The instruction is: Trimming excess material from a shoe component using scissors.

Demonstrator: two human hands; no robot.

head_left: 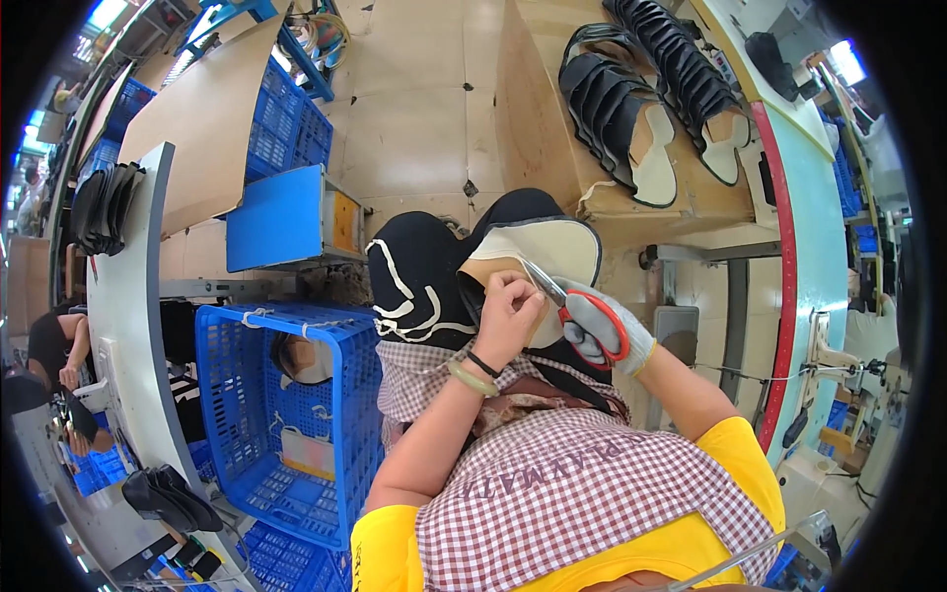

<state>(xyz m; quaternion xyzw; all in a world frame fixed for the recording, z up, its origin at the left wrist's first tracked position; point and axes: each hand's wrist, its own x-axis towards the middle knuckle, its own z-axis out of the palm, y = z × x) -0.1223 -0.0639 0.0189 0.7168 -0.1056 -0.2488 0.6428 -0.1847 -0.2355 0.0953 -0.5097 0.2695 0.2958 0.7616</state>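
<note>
A shoe upper (557, 247) with cream lining, a tan insole part and a dark edge rests across my lap. My left hand (510, 314), bare with a bangle and a black band at the wrist, has its fingers pinched together at the near edge of the upper. In my right hand (610, 328), which wears a grey-white glove, is a pair of scissors with red handles (619, 340). Their blades (541, 280) point up and left over the lining, close to my left fingertips. Thin white trimmed strips (400, 311) lie on my left knee.
A blue plastic crate (340, 395) stands at my left, with a shoe upper (301, 357) inside. Nested rows of black uppers (617, 109) sit on a cardboard surface (538, 109) ahead right. Tables flank me: grey at left, red-edged teal (774, 286) at right. Another person (59, 360) works far left.
</note>
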